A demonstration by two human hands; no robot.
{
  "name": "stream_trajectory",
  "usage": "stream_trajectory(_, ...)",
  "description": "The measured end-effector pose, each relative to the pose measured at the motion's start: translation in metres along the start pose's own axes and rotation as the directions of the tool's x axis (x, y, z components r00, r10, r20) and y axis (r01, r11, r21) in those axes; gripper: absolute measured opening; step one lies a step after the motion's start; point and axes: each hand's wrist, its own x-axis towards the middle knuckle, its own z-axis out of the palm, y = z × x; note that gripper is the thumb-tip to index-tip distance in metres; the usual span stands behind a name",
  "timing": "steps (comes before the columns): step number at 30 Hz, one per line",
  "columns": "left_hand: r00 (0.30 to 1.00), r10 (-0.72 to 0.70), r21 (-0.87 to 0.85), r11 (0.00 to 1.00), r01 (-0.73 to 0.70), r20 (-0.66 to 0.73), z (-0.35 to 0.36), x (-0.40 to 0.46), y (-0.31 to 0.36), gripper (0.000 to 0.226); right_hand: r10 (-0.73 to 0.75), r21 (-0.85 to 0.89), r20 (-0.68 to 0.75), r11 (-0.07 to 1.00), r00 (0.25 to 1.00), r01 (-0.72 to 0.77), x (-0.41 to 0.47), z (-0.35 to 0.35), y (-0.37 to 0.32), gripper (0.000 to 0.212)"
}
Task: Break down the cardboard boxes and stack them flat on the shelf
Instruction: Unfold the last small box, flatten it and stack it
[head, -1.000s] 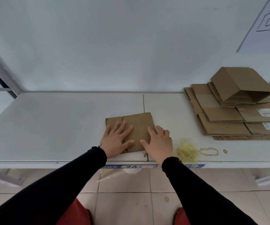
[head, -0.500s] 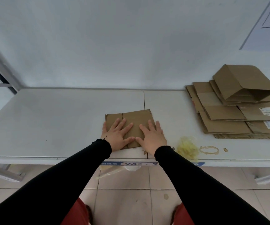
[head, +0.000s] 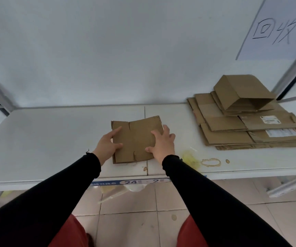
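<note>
Nearest the camera, two black sleeves reach forward over a tiled floor to the front edge of the white shelf [head: 36, 139], where a strip label reads 24 and 2. Just past that edge, near the middle seam of the shelf, lies the flattened box [head: 136, 139], a small brown piece whose longer sides run roughly front to back and whose far edge curls up a little.

The left hand [head: 108, 146] sits at the box's left edge, fingers mostly straight, the forefinger lying on top and the thumb pressed against the side; whether any finger hooks under the cardboard cannot be told. The right hand [head: 161, 145] covers the right edge, fingers bent over it and thumb resting on the top face near the front, in what looks like a loose hold on that side.

To the right along the front edge are a yellowish smear [head: 190, 158] and a brown ring stain [head: 211, 162]. Farther back, toward the right rear corner, stands the stack of cardboard [head: 241, 132], with one half-open box [head: 239, 91] perched on top, not yet flat.

The stack lies to the right and farther back from both hands, so the right hand is nearer; carrying the piece there would probably mean sliding or lifting it rightward, longer sides turned to match.
</note>
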Motion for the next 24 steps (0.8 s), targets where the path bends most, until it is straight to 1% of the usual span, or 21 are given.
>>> stream_trajectory(2, 0.998, 0.064, 0.007, 0.998, -0.064, 0.004, 0.016, 0.004, 0.022, 0.066, -0.018, 0.058, -0.035, 0.998, 0.999, 0.02, 0.006, -0.028, 0.016, 0.066)
stream_trajectory(4, 0.989, 0.145, 0.0, 0.989, -0.145, -0.005, 0.039, 0.013, 0.051, 0.066, -0.035, 0.085, -0.106, 0.995, 0.994, 0.044, 0.011, -0.066, 0.036, 0.067)
stream_trajectory(6, 0.975, 0.22, -0.005, 0.976, -0.22, 0.019, 0.067, 0.021, 0.085, 0.067, -0.044, 0.051, -0.19, 0.997, 0.981, 0.055, 0.014, -0.107, 0.058, 0.068)
stream_trajectory(9, 0.946, 0.313, 0.001, 0.95, -0.314, 0.082, 0.117, 0.039, 0.132, 0.068, -0.054, -0.058, -0.313, 0.998, 0.948, 0.038, 0.02, -0.167, 0.095, 0.07)
stream_trajectory(11, 0.929, 0.356, 0.024, 0.933, -0.36, 0.103, 0.153, 0.053, 0.16, 0.07, -0.046, -0.069, -0.364, 0.997, 0.93, 0.023, 0.028, -0.205, 0.12, 0.07)
stream_trajectory(12, 0.921, 0.373, 0.019, 0.926, -0.377, 0.115, 0.171, 0.06, 0.174, 0.07, -0.029, -0.048, -0.389, 0.999, 0.921, 0.012, 0.033, -0.224, 0.133, 0.069)
stream_trajectory(14, 0.909, 0.392, -0.024, 0.919, -0.393, 0.142, 0.207, 0.073, 0.202, 0.069, 0.013, 0.018, -0.454, 1.0, 0.891, -0.006, 0.043, -0.258, 0.16, 0.063)
stream_trajectory(16, 0.897, 0.407, -0.081, 0.914, -0.399, 0.175, 0.242, 0.084, 0.229, 0.07, 0.045, 0.047, -0.502, 0.999, 0.864, -0.024, 0.054, -0.288, 0.189, 0.055)
stream_trajectory(19, 0.88, 0.434, -0.068, 0.9, -0.429, 0.193, 0.291, 0.1, 0.256, 0.069, 0.047, 0.012, -0.522, 0.999, 0.852, -0.048, 0.076, -0.319, 0.228, 0.053)
stream_trajectory(24, 0.897, 0.375, 0.072, 0.914, -0.4, 0.233, 0.353, 0.13, 0.251, 0.066, 0.041, -0.207, -0.445, 0.967, 0.895, -0.147, 0.113, -0.323, 0.281, 0.052)
